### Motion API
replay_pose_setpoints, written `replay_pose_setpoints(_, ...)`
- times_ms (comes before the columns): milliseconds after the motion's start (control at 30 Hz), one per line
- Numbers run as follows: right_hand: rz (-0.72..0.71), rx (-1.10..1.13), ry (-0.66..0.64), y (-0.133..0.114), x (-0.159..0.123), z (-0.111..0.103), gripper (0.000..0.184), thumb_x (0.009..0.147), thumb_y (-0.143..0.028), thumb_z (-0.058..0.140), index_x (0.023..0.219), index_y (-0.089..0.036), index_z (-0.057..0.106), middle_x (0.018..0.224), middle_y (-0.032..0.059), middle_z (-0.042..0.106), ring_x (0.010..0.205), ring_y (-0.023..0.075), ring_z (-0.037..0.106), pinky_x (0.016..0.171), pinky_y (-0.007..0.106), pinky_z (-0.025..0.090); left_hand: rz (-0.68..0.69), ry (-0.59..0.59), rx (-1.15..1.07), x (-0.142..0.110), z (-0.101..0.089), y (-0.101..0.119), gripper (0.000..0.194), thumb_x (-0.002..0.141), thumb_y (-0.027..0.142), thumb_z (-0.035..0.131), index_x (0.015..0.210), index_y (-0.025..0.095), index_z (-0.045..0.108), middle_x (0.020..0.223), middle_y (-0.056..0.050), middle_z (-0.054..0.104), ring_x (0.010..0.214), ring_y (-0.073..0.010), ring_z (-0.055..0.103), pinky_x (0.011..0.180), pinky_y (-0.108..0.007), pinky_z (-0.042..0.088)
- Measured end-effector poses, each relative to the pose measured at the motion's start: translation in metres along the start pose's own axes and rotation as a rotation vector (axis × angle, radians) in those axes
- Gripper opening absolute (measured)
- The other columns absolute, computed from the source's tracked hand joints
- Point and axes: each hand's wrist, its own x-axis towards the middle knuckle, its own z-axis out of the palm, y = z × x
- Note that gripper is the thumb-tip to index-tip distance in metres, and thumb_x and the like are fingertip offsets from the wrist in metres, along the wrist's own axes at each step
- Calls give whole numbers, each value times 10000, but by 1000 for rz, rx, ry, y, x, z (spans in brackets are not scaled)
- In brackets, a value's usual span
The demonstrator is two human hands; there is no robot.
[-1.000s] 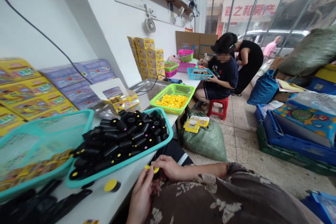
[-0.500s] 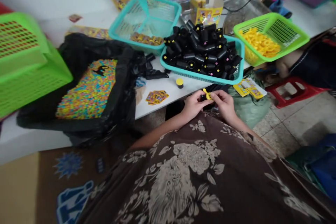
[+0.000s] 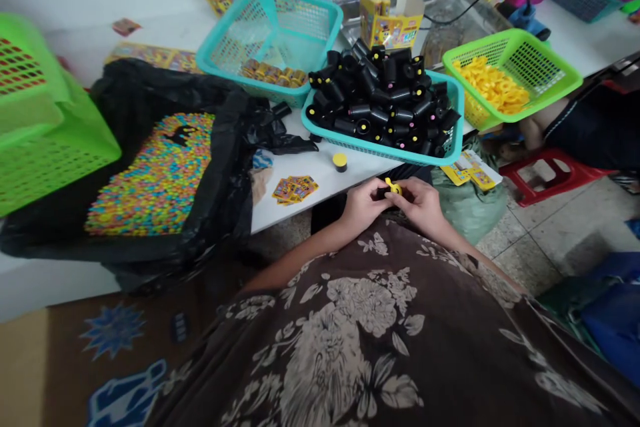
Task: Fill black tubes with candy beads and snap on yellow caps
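Note:
In front of my lap, both hands pinch one small yellow plastic piece [image 3: 393, 186] with a rounded shape and a short projecting tip. My left hand [image 3: 363, 205] is closed at its left side, where a dark patch shows between the fingers; I cannot tell what that is. My right hand [image 3: 423, 203] grips the piece from the right, its fingertips covering part of it. Beyond my hands, a teal basket [image 3: 373, 147] is heaped with black plastic cylinders [image 3: 383, 97], some with yellow or pink dots. A small black pot with a yellow top [image 3: 340, 161] stands on the white table [image 3: 310, 160].
Printed cards [image 3: 294, 189] lie near the table edge. On the left, a black-bag-lined container [image 3: 210, 213] holds colourful candies [image 3: 155, 173]. A green basket [image 3: 555, 73] of yellow pieces stands right, another teal basket [image 3: 280, 20] behind. A red stool [image 3: 550, 180] is on the floor.
The yellow piece has been turned between my fingers, and its tip now points differently. A dark patch now shows by my left fingertips. The camera view has shifted slightly.

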Motion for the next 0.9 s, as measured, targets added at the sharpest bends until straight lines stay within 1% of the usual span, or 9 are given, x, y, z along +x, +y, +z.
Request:
replay_pose_setpoints(133, 174, 180, -53, 0, 2, 5, 459, 843, -646, 762, 916, -193, 749, 824, 41, 722, 729, 181, 626, 705, 318, 505, -64, 2, -62, -1, -3, 10, 274, 734, 405, 831, 811, 196, 672, 659, 35, 618, 602, -109, 508, 592, -239, 409)
replay_pose_setpoints(267, 394, 432, -197, 0, 5, 12, 562, 797, -737, 754, 888, -186, 689, 741, -9, 662, 648, 151, 586, 612, 271, 467, -292, -77, -248, -1, -8, 24, 397, 649, 460, 848, 853, 197, 632, 621, 37, 641, 522, -127, 567, 507, -232, 417)
replay_pose_setpoints(367, 324, 344, -172, 3, 10, 15, 472, 867, -644, 759, 900, -178, 693, 810, 6, 684, 734, 155, 615, 691, 268, 482, -436, -108, -384, 4, -11, 31, 479, 639, 531, 840, 885, 188, 615, 649, 11, 680, 535, -160, 642, 472, -219, 409)
replay_pose_setpoints(500, 132, 106, -201, 2, 11, 15, 201, 931, -367, 773, 957, -172, 729, 950, 49, 743, 886, 179, 651, 856, 288, 490, -486, -18, -352, 7, -7, 37, 580, 557, 578, 920, 832, 181, 599, 625, 31, 658, 488, -131, 605, 451, -208, 405)
replay_pose_setpoints(567, 108, 107, -230, 0, 9, 14, 138, 910, -288, 781, 972, -172, 740, 984, 56, 756, 917, 187, 661, 881, 289, 491, -500, 14, -317, 8, -5, 39, 609, 490, 560, 956, 817, 184, 606, 599, 41, 649, 473, -124, 586, 448, -209, 410)
replay_pose_setpoints(633, 134, 215, -247, -3, 8, 11, 200, 882, -335, 817, 981, -174, 752, 986, 42, 758, 915, 185, 665, 864, 277, 490, -516, 37, -326, 8, -4, 40, 622, 459, 555, 960, 824, 196, 607, 584, 46, 648, 461, -134, 586, 434, -213, 405)
replay_pose_setpoints(767, 432, 651, -272, -5, 8, 4, 384, 832, -525, 840, 1005, -190, 769, 910, 2, 750, 826, 158, 667, 724, 241, 470, -511, 36, -396, 9, -6, 43, 616, 467, 542, 950, 845, 214, 592, 584, 43, 656, 471, -161, 612, 431, -224, 407)
replay_pose_setpoints(833, 575, 804, -252, -6, 10, 3, 372, 788, -513, 867, 956, -195, 770, 842, -9, 741, 747, 141, 657, 637, 229, 425, -504, 11, -418, 8, -7, 45, 614, 487, 543, 951, 860, 210, 594, 608, 35, 669, 490, -156, 621, 448, -221, 418)
replay_pose_setpoints(900, 628, 869, -205, -6, 12, 4, 347, 716, -458, 912, 883, -191, 767, 785, -16, 728, 683, 126, 628, 595, 229, 389, -507, -14, -416, 8, -7, 46, 628, 506, 562, 951, 879, 206, 593, 634, 32, 679, 496, -148, 622, 460, -219, 424)
